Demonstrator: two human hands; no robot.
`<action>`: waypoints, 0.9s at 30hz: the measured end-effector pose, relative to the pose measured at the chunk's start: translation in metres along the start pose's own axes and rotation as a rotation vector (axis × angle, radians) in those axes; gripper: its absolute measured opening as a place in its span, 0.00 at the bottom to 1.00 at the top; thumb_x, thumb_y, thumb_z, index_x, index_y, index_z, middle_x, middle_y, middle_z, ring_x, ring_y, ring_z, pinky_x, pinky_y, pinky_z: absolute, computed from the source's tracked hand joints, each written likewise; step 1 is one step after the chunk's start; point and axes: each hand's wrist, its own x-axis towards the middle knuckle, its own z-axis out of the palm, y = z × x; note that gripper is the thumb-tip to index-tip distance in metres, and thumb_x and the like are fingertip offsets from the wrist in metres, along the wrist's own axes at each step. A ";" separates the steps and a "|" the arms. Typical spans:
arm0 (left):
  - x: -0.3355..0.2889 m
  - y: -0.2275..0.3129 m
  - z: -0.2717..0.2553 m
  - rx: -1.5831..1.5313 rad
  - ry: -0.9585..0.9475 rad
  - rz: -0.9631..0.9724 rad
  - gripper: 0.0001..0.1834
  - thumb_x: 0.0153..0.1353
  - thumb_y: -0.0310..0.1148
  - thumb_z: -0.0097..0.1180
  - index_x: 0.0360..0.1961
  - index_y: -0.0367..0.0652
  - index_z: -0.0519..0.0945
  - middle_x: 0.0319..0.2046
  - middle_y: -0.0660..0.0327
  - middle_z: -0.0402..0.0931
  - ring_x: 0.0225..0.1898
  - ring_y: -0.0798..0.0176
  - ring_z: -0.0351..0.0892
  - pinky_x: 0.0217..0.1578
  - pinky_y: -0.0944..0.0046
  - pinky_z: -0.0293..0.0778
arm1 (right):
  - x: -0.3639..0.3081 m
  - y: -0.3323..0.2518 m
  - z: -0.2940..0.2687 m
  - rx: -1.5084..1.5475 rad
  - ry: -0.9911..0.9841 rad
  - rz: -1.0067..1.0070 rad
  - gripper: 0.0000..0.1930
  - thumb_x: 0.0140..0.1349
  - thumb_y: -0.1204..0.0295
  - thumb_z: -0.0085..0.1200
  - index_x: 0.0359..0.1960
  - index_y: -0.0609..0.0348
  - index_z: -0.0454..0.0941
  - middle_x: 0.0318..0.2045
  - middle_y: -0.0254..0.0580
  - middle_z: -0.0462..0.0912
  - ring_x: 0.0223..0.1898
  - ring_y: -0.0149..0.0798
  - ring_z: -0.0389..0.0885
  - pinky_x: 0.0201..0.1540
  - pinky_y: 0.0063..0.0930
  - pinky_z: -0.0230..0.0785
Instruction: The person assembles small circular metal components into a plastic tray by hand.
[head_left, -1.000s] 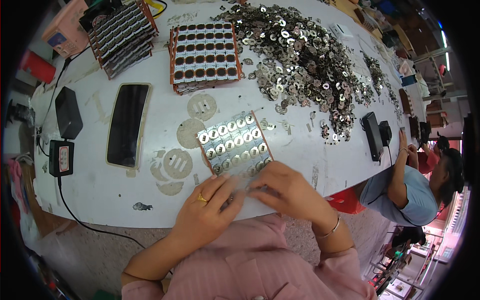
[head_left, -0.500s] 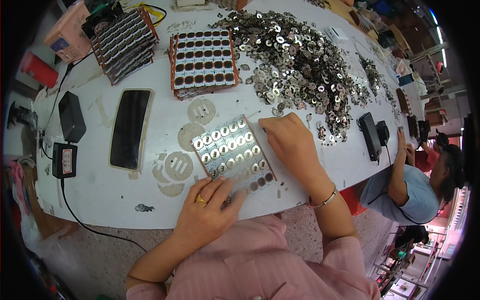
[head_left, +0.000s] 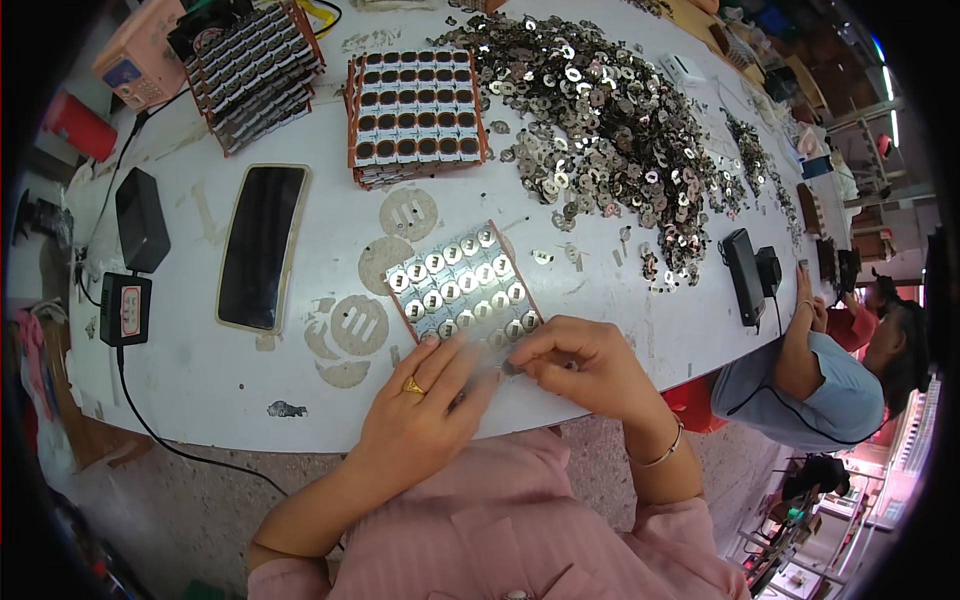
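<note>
In front of me lies a circuit-board panel [head_left: 457, 280] with orange-brown edges, its rows largely covered by shiny round metal plates with dark slots. My left hand [head_left: 425, 400], a ring on one finger, is bent over the panel's near left corner. Its foremost fingers are blurred, and something dark shows between thumb and fingers, too hidden to name. Beside it, at the near right corner, my right hand [head_left: 595, 370] pinches a small dark metal disc [head_left: 511, 368] between thumb and index finger. Both hands hide the near rows.
Beyond the panel are a stack of similar panels [head_left: 417, 120], a second, tilted stack [head_left: 255, 80] and a large heap of loose metal plates [head_left: 610, 120]. A phone [head_left: 263, 250] and black adapters [head_left: 142, 220] lie left; another adapter [head_left: 740, 270] lies right, near a seated person [head_left: 805, 385].
My right hand has moved from the panel's right side down to its near right corner, next to my left hand. My left hand has stayed at the near edge.
</note>
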 end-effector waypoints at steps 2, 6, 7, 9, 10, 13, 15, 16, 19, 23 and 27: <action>0.000 -0.001 0.000 0.021 -0.015 0.014 0.17 0.58 0.28 0.68 0.50 0.46 0.88 0.60 0.53 0.79 0.65 0.48 0.78 0.66 0.47 0.73 | -0.001 -0.005 0.006 -0.140 0.021 -0.032 0.09 0.64 0.82 0.61 0.44 0.61 0.88 0.40 0.39 0.89 0.39 0.33 0.86 0.44 0.27 0.79; 0.001 -0.001 -0.001 0.054 -0.010 0.039 0.16 0.58 0.29 0.69 0.48 0.48 0.89 0.59 0.53 0.80 0.65 0.48 0.78 0.66 0.47 0.73 | 0.000 -0.007 0.011 -0.310 0.028 -0.123 0.12 0.60 0.84 0.61 0.43 0.58 0.89 0.36 0.40 0.88 0.35 0.34 0.85 0.40 0.26 0.77; 0.001 0.000 -0.002 0.046 -0.007 0.032 0.15 0.58 0.29 0.69 0.48 0.48 0.89 0.59 0.53 0.80 0.65 0.49 0.78 0.66 0.47 0.74 | 0.000 -0.005 0.011 -0.309 0.027 -0.123 0.12 0.60 0.84 0.61 0.43 0.58 0.89 0.36 0.40 0.88 0.35 0.34 0.85 0.40 0.26 0.77; 0.001 0.001 -0.001 0.037 -0.006 0.023 0.14 0.58 0.29 0.69 0.47 0.48 0.90 0.59 0.53 0.80 0.65 0.49 0.78 0.66 0.47 0.74 | -0.001 -0.002 0.012 -0.353 0.041 -0.176 0.10 0.61 0.83 0.63 0.42 0.58 0.89 0.36 0.39 0.86 0.33 0.33 0.84 0.37 0.26 0.77; 0.001 0.001 -0.001 0.047 -0.003 0.029 0.14 0.59 0.29 0.69 0.47 0.48 0.89 0.59 0.53 0.80 0.64 0.49 0.79 0.66 0.47 0.74 | 0.000 -0.002 0.013 -0.351 0.040 -0.176 0.10 0.61 0.83 0.63 0.42 0.58 0.89 0.36 0.39 0.86 0.33 0.33 0.84 0.37 0.26 0.77; 0.000 0.001 -0.001 0.064 -0.002 0.037 0.14 0.59 0.30 0.69 0.48 0.48 0.89 0.59 0.53 0.80 0.64 0.49 0.79 0.65 0.47 0.74 | 0.000 -0.005 0.016 -0.368 0.034 -0.207 0.09 0.61 0.80 0.68 0.43 0.58 0.88 0.35 0.38 0.83 0.31 0.31 0.82 0.34 0.25 0.76; -0.001 0.001 0.000 0.071 -0.005 0.040 0.14 0.60 0.30 0.69 0.48 0.48 0.88 0.59 0.53 0.80 0.64 0.49 0.79 0.65 0.47 0.74 | -0.003 -0.007 0.020 -0.402 0.148 -0.093 0.10 0.61 0.77 0.71 0.43 0.59 0.85 0.34 0.37 0.79 0.29 0.30 0.80 0.32 0.25 0.75; -0.001 0.001 0.000 0.072 -0.009 0.042 0.14 0.60 0.30 0.69 0.49 0.48 0.88 0.58 0.52 0.80 0.64 0.49 0.79 0.65 0.47 0.74 | -0.004 -0.006 0.019 -0.402 0.148 -0.092 0.10 0.61 0.77 0.71 0.43 0.59 0.85 0.34 0.37 0.79 0.29 0.30 0.80 0.32 0.25 0.75; 0.000 0.002 0.001 0.080 -0.012 0.050 0.14 0.61 0.29 0.68 0.49 0.48 0.87 0.58 0.52 0.81 0.64 0.48 0.79 0.65 0.46 0.74 | -0.007 -0.003 0.019 -0.441 0.119 -0.127 0.12 0.61 0.76 0.72 0.43 0.58 0.83 0.33 0.37 0.78 0.28 0.31 0.80 0.31 0.26 0.75; 0.000 0.002 0.001 0.103 -0.010 0.066 0.13 0.62 0.29 0.66 0.48 0.47 0.87 0.57 0.52 0.81 0.64 0.48 0.79 0.64 0.47 0.74 | -0.007 -0.008 0.020 -0.557 0.095 -0.179 0.11 0.61 0.76 0.71 0.43 0.57 0.83 0.34 0.39 0.79 0.28 0.37 0.81 0.31 0.30 0.74; -0.001 0.001 0.000 0.122 -0.006 0.064 0.14 0.61 0.29 0.66 0.49 0.48 0.87 0.57 0.52 0.80 0.63 0.49 0.79 0.64 0.47 0.73 | 0.008 -0.008 -0.005 -0.547 -0.052 -0.308 0.13 0.60 0.78 0.69 0.47 0.57 0.84 0.39 0.42 0.83 0.34 0.42 0.82 0.36 0.33 0.76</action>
